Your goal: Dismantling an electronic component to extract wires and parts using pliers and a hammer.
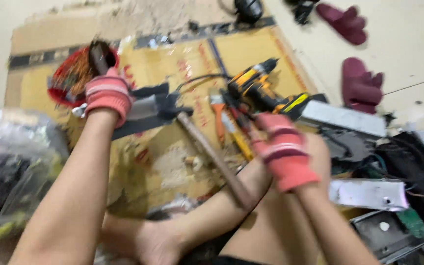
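Knitted cloth gloves [108, 93], wooden hammer handle [215, 159], matt cardboard [251, 51].

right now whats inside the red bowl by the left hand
The red bowl holds a tangle of copper-coloured wire. The gloved left hand and a dark part cover the bowl's right side.

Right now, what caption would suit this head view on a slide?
Gloved left hand at a red bowl, right hand by a yellow drill, hammer on cardboard.
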